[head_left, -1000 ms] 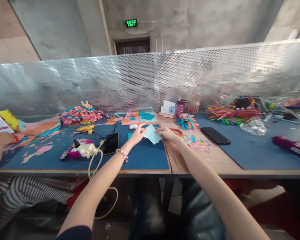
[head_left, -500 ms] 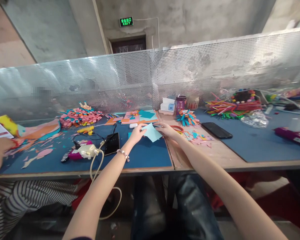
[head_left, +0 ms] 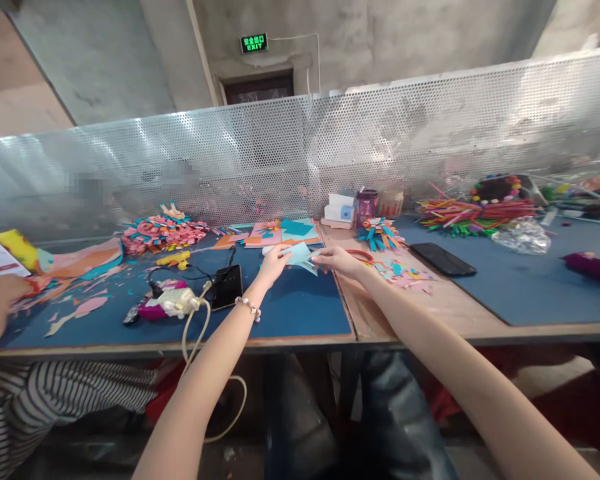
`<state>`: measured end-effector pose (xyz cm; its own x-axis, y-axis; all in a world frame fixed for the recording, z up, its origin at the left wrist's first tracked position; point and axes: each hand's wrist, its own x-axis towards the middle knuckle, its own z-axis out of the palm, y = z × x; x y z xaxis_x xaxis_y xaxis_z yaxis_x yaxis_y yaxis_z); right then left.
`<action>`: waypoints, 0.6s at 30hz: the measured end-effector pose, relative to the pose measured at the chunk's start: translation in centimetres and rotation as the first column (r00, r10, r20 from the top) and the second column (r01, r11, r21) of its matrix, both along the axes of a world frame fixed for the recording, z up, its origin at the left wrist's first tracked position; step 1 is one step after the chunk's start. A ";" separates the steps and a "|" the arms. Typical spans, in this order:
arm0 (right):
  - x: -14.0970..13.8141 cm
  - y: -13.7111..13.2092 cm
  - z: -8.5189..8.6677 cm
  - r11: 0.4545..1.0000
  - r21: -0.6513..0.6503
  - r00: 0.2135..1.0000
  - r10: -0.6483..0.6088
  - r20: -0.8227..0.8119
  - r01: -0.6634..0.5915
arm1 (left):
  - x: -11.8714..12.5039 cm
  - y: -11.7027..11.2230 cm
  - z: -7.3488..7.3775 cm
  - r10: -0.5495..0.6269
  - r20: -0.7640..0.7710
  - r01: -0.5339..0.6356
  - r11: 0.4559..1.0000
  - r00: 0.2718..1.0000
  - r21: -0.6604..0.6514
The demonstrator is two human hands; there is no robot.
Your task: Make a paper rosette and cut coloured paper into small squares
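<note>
A light blue sheet of paper [head_left: 299, 254] is held up between my two hands over the blue mat, its lower right part creased or folded. My left hand [head_left: 275, 261] pinches its left edge, thumb toward me. At the right edge, my right hand [head_left: 339, 259] has its fingers closed on the paper's corner. Behind them lie pink, orange and teal paper sheets [head_left: 260, 236]. To the right of my right hand is a bundle of blue and orange paper strips [head_left: 379, 235], with small paper scraps [head_left: 405, 275] in front of it.
Left of my arm are a power strip [head_left: 175, 301] with cables and a dark phone [head_left: 228, 287]. Another black phone [head_left: 443, 259] lies on the right. A tissue box [head_left: 339, 210] and purple cup [head_left: 367, 207] stand behind. Another person's hand [head_left: 0, 303] is at far left.
The light blue paper has gone from spread fairly flat toward me to tilted and creased at its right side. My right hand has shifted slightly. The view has moved a little.
</note>
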<state>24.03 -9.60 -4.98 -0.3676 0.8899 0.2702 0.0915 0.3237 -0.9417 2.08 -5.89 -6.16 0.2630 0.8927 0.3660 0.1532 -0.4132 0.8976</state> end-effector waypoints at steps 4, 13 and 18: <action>-0.4 0.5 -0.4 0.994 0.017 0.993 -0.104 -0.064 0.105 | 0.5 -0.8 0.7 -0.051 0.002 0.051 0.999 0.999 0.010; -1.7 1.4 -1.3 0.965 0.023 0.947 -0.253 -0.200 0.263 | 0.9 -1.0 -0.1 -0.187 -0.104 0.199 0.972 0.977 0.122; -1.8 1.3 -1.5 0.961 0.058 0.944 -0.255 -0.208 0.272 | 0.9 -0.8 -0.1 -0.175 -0.175 0.209 0.958 0.969 0.197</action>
<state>22.26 -8.30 -6.44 -0.0552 0.9185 0.3916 0.0000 0.3922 -0.9199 3.00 -6.69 -6.27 0.4899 0.7260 0.4826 0.1816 -0.6265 0.7580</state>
